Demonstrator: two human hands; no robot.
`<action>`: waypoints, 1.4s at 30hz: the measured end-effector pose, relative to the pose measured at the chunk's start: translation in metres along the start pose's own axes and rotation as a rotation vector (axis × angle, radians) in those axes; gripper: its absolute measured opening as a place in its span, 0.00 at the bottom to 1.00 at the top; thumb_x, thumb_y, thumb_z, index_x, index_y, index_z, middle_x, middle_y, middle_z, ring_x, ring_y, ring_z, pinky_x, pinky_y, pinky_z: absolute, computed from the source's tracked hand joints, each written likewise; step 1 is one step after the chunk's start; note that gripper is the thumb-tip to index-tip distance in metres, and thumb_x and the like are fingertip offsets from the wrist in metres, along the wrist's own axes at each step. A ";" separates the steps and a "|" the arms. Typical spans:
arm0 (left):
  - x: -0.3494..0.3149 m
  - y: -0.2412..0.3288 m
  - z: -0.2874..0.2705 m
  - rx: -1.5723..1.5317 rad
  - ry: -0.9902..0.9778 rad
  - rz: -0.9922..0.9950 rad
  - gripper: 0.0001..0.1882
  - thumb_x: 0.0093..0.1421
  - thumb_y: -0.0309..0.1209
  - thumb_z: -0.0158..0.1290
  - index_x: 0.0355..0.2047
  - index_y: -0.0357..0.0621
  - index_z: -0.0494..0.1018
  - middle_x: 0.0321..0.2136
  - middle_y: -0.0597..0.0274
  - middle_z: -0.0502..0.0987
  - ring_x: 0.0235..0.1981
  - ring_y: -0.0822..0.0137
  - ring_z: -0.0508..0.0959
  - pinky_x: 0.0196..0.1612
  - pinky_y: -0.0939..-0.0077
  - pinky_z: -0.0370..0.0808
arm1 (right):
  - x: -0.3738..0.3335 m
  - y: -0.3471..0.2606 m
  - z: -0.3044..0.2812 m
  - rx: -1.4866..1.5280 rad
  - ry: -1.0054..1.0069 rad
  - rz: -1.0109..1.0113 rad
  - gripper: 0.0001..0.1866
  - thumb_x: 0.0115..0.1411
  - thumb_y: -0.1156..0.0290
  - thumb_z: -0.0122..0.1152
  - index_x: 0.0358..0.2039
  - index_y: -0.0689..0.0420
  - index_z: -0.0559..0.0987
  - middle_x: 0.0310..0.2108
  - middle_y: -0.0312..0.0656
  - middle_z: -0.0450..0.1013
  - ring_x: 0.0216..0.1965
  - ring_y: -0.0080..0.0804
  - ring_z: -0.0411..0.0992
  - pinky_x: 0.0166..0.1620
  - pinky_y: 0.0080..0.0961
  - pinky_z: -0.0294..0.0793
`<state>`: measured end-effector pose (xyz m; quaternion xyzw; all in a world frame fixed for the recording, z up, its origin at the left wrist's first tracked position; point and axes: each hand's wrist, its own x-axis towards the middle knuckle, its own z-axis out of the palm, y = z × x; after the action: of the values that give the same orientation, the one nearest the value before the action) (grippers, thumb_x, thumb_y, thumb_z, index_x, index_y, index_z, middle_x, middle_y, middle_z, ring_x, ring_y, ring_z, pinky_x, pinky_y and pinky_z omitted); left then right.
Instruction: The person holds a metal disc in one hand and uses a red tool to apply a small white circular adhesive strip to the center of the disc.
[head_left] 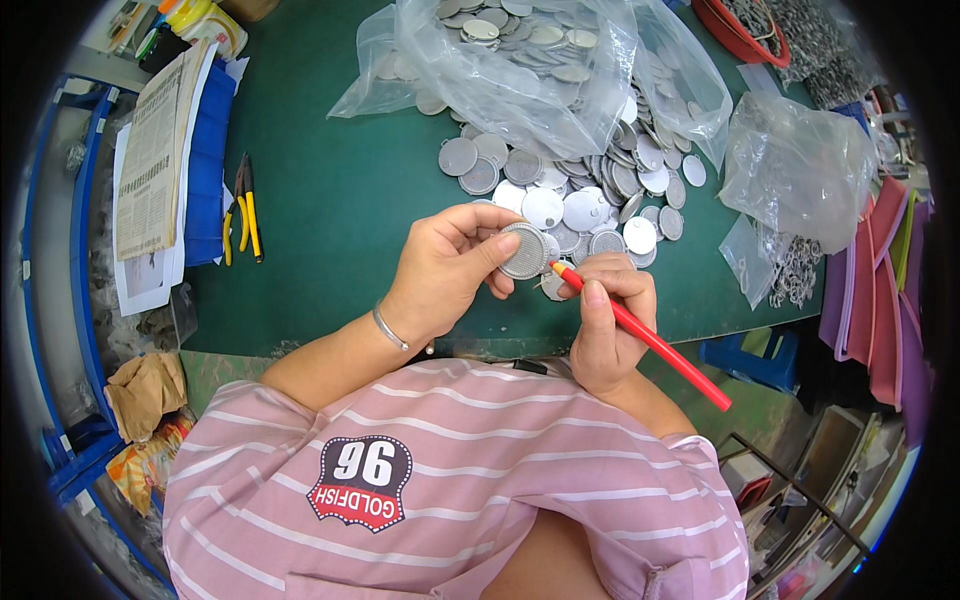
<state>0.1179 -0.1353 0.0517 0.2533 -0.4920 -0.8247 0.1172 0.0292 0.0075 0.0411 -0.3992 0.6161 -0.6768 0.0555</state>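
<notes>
Pinched between the thumb and fingers of my left hand (440, 262) is a round grey metal disc (524, 252) with a patterned face and raised rim. My right hand (613, 320) grips a long red pencil-like stick (655, 345), its yellowish tip close to the disc's right edge; whether it touches I cannot tell. Just beyond both hands, a heap of similar metal discs (583, 211) is spread over the green tabletop (330, 200). Some discs show smooth silvery faces, others a textured grey one. More of them lie in and under a clear plastic bag (540, 110) at the far side.
Yellow-handled pliers (250, 215) lie at left beside a blue tray (207, 165) topped with papers (155, 160). To the right are a crumpled clear bag (795, 165), small metal clasps (795, 272) and a red basket (735, 35). A blue stool (755, 360) stands below the table's right edge.
</notes>
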 end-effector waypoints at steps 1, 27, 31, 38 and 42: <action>0.000 0.000 0.000 0.006 -0.004 0.004 0.10 0.56 0.25 0.51 0.38 0.34 0.70 0.28 0.58 0.75 0.21 0.76 0.73 0.21 0.86 0.73 | 0.000 0.000 0.000 -0.005 -0.008 -0.002 0.02 0.55 0.78 0.49 0.30 0.61 0.67 0.23 0.42 0.70 0.27 0.31 0.66 0.36 0.27 0.64; -0.003 0.002 0.003 0.099 -0.002 0.022 0.09 0.55 0.23 0.50 0.37 0.33 0.71 0.26 0.59 0.75 0.20 0.76 0.73 0.22 0.85 0.72 | 0.003 -0.001 -0.001 0.008 -0.005 0.028 0.02 0.55 0.79 0.49 0.27 0.62 0.67 0.21 0.42 0.68 0.23 0.28 0.64 0.31 0.24 0.64; -0.005 0.005 0.003 0.059 0.031 0.031 0.09 0.55 0.23 0.50 0.37 0.34 0.71 0.27 0.59 0.75 0.20 0.76 0.73 0.22 0.85 0.72 | 0.002 -0.002 -0.001 0.033 0.039 0.138 0.02 0.55 0.79 0.49 0.27 0.62 0.66 0.21 0.42 0.68 0.24 0.27 0.64 0.30 0.23 0.64; -0.005 0.003 0.002 0.087 -0.007 0.030 0.08 0.55 0.23 0.50 0.37 0.34 0.71 0.27 0.60 0.75 0.20 0.76 0.72 0.22 0.86 0.72 | 0.004 -0.001 0.000 0.045 0.032 0.023 0.02 0.56 0.78 0.48 0.29 0.62 0.66 0.22 0.42 0.69 0.25 0.27 0.65 0.31 0.23 0.64; -0.005 0.002 0.002 0.110 -0.006 0.035 0.08 0.55 0.22 0.50 0.37 0.35 0.71 0.26 0.61 0.75 0.20 0.77 0.72 0.23 0.87 0.71 | 0.004 -0.001 0.000 0.036 0.008 -0.002 0.02 0.56 0.77 0.48 0.29 0.62 0.66 0.22 0.42 0.69 0.25 0.28 0.65 0.33 0.24 0.64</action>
<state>0.1208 -0.1328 0.0556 0.2482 -0.5410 -0.7951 0.1159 0.0272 0.0051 0.0440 -0.3958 0.6036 -0.6896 0.0595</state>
